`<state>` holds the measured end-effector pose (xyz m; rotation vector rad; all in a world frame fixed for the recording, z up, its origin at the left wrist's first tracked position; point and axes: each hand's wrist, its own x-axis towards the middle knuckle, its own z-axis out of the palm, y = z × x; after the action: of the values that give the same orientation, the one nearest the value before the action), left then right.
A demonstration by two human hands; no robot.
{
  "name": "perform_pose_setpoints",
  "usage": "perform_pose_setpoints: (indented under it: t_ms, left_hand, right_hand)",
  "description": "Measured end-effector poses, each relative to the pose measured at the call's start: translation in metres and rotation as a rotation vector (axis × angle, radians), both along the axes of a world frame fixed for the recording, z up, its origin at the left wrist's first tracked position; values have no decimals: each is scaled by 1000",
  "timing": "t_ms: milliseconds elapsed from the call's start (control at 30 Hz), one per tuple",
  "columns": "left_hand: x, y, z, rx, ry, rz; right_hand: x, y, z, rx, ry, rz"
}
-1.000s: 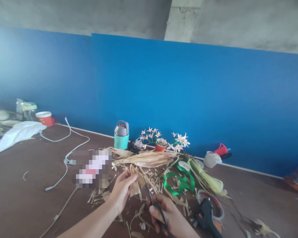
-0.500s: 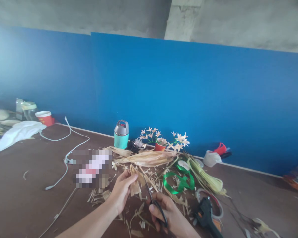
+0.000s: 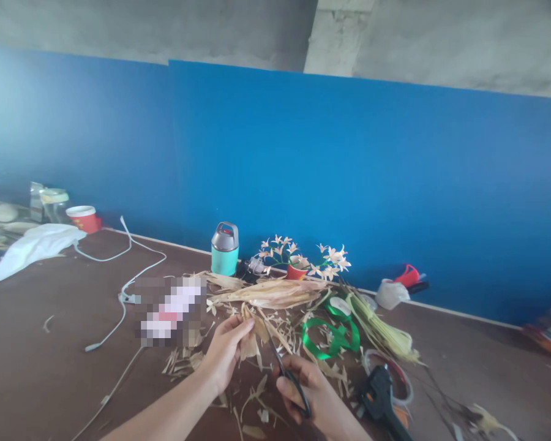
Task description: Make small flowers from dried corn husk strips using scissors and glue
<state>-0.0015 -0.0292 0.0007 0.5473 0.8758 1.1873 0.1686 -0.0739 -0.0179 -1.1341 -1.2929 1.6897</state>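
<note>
My left hand [image 3: 224, 350] pinches a dry tan corn husk piece [image 3: 250, 343] just above the brown table [image 3: 50, 361]. To its right, my right hand [image 3: 313, 395] is closed through the black handles of a pair of scissors [image 3: 282, 366], whose blades point up and left into the husk piece. Several husk scraps [image 3: 183, 361] lie scattered under and around both hands. A pile of long husks [image 3: 270, 294] lies just beyond them.
A green ribbon [image 3: 333, 337], a black glue gun [image 3: 383, 401] and a straw bundle [image 3: 381, 327] lie to the right. A teal flask [image 3: 224, 249] and a small pot of husk flowers [image 3: 303, 260] stand by the blue wall. White cables [image 3: 122, 288] and a red cup [image 3: 83, 218] sit left.
My right hand with the scissors has shifted slightly up and toward the husk. My left hand keeps its hold in the same place.
</note>
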Motion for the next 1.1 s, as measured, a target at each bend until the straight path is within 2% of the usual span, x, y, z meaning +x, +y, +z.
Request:
perform_pose_setpoints:
  t_ms: [433, 767, 1100]
  left_hand:
    - [-4, 5, -8, 18, 11, -20]
    - [-6, 6, 4, 52, 69, -54]
    - [-9, 9, 5, 78, 79, -86]
  right_hand:
    - [0, -3, 4, -72, -18, -73]
    - [2, -3, 0, -68, -75, -61]
    - [5, -5, 6, -68, -84, -28]
